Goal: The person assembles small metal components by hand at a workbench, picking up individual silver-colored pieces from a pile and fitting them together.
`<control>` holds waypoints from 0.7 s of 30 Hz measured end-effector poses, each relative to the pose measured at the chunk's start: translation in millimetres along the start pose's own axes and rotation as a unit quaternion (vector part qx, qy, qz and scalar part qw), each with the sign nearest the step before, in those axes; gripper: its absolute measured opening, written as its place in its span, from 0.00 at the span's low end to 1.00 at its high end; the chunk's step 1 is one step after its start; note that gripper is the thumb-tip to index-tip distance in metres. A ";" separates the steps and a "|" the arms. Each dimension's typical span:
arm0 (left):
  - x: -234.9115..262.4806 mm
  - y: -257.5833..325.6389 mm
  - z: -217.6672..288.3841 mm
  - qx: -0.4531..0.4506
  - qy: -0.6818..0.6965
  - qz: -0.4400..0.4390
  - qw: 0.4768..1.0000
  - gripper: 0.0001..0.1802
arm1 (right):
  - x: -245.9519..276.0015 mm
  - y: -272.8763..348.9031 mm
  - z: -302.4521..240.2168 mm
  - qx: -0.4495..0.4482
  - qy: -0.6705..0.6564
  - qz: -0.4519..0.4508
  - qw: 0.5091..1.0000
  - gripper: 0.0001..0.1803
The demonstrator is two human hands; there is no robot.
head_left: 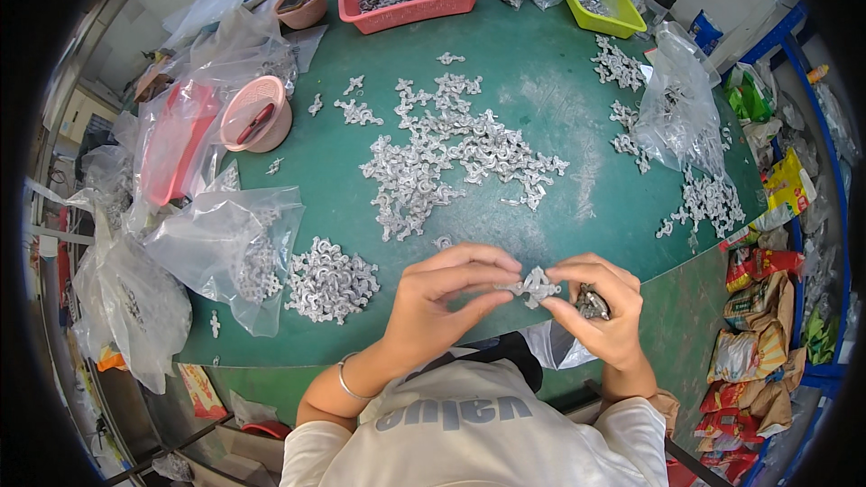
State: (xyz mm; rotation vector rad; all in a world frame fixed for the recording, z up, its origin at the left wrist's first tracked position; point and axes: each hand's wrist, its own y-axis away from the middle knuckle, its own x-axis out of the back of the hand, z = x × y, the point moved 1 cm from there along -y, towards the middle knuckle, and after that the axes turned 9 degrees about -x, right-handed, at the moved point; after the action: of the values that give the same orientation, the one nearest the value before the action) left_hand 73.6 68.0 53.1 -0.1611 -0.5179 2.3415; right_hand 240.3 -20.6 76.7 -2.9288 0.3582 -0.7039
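My left hand [444,296] and my right hand [606,311] meet at the table's near edge. Between their fingertips is a small grey metal casting [538,286] with several lobes, pinched from both sides. More metal pieces [591,303], darker and shiny, are tucked in the curled fingers of my right hand; their exact shape is partly hidden. Just beyond my hands, a single grey casting [442,242] lies on the table, with a wide loose spread of like castings [419,167] behind it. To the left of my left hand is a dense heap of castings [332,281].
On the green table [541,99] stand a red tub [410,13] of metal parts, a yellow-green basket [603,13] and a pink bowl [259,114] with a red-handled tool. Clear plastic bags [230,248] cover the left side; another bag [681,113] lies among castings at right.
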 end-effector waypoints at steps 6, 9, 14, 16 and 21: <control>-1.7 5.9 3.7 0.104 0.140 0.039 0.984 0.07 | -6.4 3.5 12.7 0.002 -0.109 -0.012 0.994 0.05; -3.6 7.3 5.6 0.131 0.161 0.061 0.976 0.06 | -9.8 5.4 13.9 -0.060 -0.183 -0.014 0.981 0.03; -5.0 10.0 5.4 0.155 0.188 0.086 0.966 0.06 | -14.0 8.1 18.0 -0.172 -0.290 -0.038 0.941 0.06; -4.7 11.3 5.4 0.169 0.209 0.082 0.960 0.06 | -15.4 7.9 19.8 -0.176 -0.329 -0.047 0.927 0.08; -4.2 13.1 7.6 0.196 0.230 0.080 0.950 0.07 | -16.5 8.0 20.6 -0.196 -0.363 -0.061 0.909 0.09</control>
State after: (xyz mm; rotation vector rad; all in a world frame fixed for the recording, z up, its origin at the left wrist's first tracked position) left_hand 66.4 54.1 54.5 -0.5590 0.1968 2.4000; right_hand 233.8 -23.1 50.1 -3.3116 0.2496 0.5384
